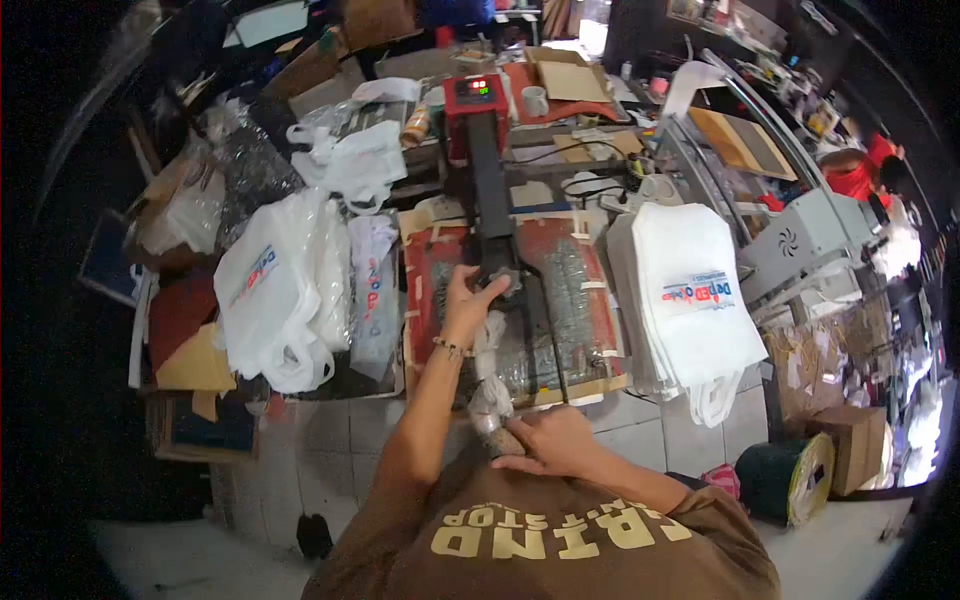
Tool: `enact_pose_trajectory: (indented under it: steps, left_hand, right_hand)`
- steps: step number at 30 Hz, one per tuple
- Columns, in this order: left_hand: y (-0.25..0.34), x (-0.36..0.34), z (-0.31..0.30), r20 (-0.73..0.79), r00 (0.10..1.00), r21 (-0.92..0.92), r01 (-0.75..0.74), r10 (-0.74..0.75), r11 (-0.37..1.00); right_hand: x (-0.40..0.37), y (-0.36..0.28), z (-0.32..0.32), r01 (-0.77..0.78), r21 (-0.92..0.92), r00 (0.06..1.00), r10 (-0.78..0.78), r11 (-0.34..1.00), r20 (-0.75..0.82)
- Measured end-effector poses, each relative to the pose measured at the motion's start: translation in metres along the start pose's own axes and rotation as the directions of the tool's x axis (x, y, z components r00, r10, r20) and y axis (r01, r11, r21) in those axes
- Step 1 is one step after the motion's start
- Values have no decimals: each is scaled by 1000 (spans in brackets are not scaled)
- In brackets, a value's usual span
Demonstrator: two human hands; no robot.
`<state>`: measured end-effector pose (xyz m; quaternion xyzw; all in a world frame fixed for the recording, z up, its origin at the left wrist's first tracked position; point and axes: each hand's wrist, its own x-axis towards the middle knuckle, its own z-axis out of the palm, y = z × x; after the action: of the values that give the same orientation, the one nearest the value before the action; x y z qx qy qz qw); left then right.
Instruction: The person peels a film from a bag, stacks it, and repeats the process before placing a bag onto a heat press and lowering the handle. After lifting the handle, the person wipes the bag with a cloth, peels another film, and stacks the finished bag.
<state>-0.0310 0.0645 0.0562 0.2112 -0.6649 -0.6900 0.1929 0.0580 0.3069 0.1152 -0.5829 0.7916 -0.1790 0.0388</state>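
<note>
A heat press point(487, 180) stands in front of me, with a red control box point(474, 92) and a lit digital display at its far end. My left hand point(473, 303) is on the knob point(505, 284) at the near end of the press arm, its thumb over the top and its fingers curled beside it. Close to my body, my right hand point(553, 440) wraps round the end of the press handle point(490, 400), which is bound in pale plastic and tape. Beneath the arm lies the red and grey taped press bed point(570, 310); what is under the plate is hidden.
White printed bags point(270, 280) lie to the left, beside a narrow folded printed bag point(372, 290). Another stack of white printed bags point(690, 290) sits at the right. Farther right are a grey machine point(810, 240), a cardboard box point(850, 440) and a green roll point(785, 478).
</note>
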Motion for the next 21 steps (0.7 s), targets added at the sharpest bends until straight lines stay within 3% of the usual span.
enact_pose_trajectory:
  steps: [2,8,9,11,17,21]
  left_hand:
    - [-1,-1,-2,11,1000,-67,-17,18,998]
    - [-6,4,-5,-16,998,106,-56,58,993]
    - [-6,4,-5,-25,998,155,-55,59,986]
    - [-7,3,-5,-23,997,151,-69,73,986]
    - [-1,-1,-4,-6,999,98,-51,52,994]
    - [10,-5,0,9,1000,-10,-4,4,1000]
  right_hand:
    - [5,-1,3,50,15,998,-50,999,-42]
    - [6,-1,-3,5,30,998,-3,1000,-69]
    - [6,-1,-4,-8,24,1000,8,1000,-16]
    - [6,0,-4,-20,19,999,19,1000,41]
    - [7,3,0,-2,119,1000,5,993,-27]
    - [6,4,-3,-23,103,998,17,994,63]
